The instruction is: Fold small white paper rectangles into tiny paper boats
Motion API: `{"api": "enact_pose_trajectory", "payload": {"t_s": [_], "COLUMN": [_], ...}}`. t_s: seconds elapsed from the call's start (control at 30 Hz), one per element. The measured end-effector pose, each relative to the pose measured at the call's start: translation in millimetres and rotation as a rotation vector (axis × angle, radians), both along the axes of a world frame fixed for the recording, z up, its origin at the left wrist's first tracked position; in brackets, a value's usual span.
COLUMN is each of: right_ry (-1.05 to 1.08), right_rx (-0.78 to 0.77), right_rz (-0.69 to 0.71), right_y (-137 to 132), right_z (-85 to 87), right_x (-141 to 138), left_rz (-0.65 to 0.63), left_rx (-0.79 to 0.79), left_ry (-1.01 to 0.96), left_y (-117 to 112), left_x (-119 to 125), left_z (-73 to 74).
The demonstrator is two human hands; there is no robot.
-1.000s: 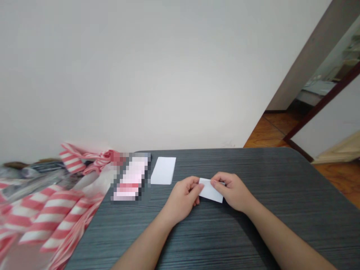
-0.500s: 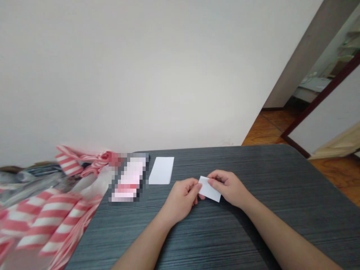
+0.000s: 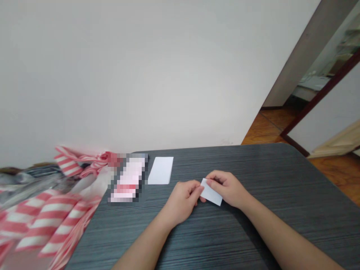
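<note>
Paper slip [image 3: 213,193], small and white, sits between my hands over the bench. My left hand [image 3: 181,202] pinches its near edge between thumb and fingertips; my right hand [image 3: 229,189] grips the far end, fingers curled over it. Neither hand is released. My fingers cover part of the slip, so I cannot confirm whether it carries a fold, or whether it touches the surface below. Status as seen: one slip in hand, and a second white sheet [image 3: 160,170] lying flat on the dark grained bench [image 3: 213,240], apart from my hands. Just left of that sheet lies an item [image 3: 128,180] in pink and white, obscured by coarse mosaic and not identifiable. A red-and-white striped plastic bag [image 3: 47,221] bunches at the left, blurred and cut off by the frame. Farther off are a plain wall [image 3: 126,75] and a wooden floor [image 3: 267,129].
</note>
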State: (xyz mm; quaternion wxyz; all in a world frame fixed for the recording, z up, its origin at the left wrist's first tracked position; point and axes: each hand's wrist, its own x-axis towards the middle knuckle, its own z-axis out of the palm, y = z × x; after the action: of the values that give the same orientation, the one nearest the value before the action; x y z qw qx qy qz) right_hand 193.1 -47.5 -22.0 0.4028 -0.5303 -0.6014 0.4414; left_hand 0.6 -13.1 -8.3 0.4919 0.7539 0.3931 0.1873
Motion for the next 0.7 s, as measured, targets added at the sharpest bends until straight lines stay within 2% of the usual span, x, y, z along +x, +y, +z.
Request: {"api": "enact_pose_trajectory", "payload": {"t_s": [0.7], "right_ry": [-0.015], "right_rx": [0.027], "right_rz": [-0.045], "right_y": [1.0], "right_z": [2.6], "right_x": [-4.1], "left_rz": [-0.068], "left_rx": [0.090], "left_ry": [0.031], "left_y": [0.0], "left_x": [0.8], "left_z": [-2.4]}}
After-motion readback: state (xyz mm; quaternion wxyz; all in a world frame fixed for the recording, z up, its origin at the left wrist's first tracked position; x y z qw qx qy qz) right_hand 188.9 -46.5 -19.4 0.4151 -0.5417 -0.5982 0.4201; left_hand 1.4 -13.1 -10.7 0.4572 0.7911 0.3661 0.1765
